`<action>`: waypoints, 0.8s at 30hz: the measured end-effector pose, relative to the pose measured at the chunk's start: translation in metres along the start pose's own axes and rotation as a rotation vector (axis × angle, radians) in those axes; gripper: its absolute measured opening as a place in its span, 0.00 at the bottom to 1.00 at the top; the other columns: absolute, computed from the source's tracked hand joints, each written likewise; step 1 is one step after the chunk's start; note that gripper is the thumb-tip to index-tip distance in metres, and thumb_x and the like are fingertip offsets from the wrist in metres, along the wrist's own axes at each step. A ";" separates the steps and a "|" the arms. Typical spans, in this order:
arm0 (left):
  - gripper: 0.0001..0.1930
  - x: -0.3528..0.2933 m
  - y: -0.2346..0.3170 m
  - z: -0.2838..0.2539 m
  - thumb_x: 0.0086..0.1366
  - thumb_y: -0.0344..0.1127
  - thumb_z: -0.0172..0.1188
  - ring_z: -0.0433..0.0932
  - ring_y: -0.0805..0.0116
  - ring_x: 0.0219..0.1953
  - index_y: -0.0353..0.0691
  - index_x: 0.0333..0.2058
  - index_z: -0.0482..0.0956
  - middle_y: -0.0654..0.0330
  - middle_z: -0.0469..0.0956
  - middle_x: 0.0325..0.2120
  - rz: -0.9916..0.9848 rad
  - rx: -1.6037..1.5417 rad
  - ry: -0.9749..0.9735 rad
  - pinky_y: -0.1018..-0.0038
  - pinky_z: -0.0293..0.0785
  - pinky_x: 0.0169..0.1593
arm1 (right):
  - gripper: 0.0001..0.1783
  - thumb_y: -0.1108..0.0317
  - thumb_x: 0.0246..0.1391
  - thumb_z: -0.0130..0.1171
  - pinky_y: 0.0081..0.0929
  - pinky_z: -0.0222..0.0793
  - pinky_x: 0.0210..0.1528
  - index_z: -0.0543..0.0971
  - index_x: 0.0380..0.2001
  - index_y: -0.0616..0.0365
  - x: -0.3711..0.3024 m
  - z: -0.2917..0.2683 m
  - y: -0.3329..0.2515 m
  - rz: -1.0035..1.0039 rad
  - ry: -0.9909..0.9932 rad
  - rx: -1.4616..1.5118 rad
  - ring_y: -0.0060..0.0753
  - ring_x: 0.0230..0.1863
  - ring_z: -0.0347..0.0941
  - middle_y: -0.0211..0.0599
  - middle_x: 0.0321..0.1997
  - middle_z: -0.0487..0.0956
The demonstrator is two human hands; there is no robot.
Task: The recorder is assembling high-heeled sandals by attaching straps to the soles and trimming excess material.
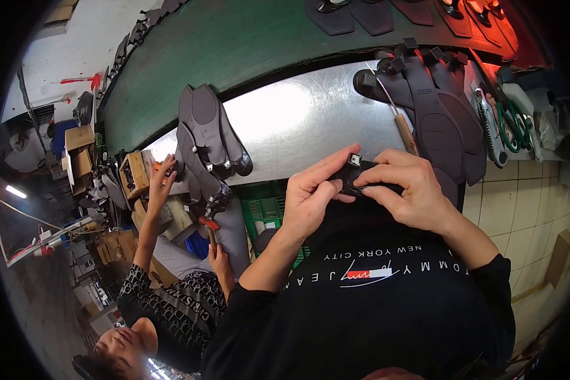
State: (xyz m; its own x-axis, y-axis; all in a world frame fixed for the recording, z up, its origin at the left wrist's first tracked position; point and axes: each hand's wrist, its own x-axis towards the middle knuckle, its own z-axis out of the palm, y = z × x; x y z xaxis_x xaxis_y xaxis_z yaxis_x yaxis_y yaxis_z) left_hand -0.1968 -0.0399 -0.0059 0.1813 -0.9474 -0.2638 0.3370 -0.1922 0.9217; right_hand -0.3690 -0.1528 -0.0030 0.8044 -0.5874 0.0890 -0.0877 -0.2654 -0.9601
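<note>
Head view | left hand and right hand both pinch black strap | cardboard box far left

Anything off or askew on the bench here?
Nothing stands out. Both hands, left and right, pinch a dark strap with a small buckle. Dark soles lie overlapped in piles on the metal bench, untidy but not damaged.

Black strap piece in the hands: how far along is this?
Done: dark soles with straps lie stacked on the metal bench, right side. In hand: left hand and right hand pinch a black strap piece with a small buckle. Left: another sole pile at the left; whether finished, I cannot tell.
</note>
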 end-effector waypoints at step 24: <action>0.19 0.012 -0.003 0.003 0.55 0.18 0.52 0.79 0.72 0.40 0.30 0.47 0.76 0.53 0.78 0.46 0.009 0.000 0.144 0.83 0.79 0.32 | 0.13 0.67 0.36 0.69 0.33 0.67 0.29 0.78 0.29 0.49 -0.001 0.004 0.009 -0.101 0.000 -0.214 0.38 0.29 0.73 0.34 0.31 0.71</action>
State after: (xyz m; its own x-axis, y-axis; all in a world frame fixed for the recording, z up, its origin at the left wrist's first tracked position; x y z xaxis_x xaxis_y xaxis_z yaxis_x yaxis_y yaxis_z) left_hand -0.1985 -0.0520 -0.0110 0.3152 -0.9023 -0.2942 0.3352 -0.1842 0.9240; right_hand -0.3685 -0.1516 -0.0130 0.8151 -0.5501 0.1816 -0.1293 -0.4784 -0.8686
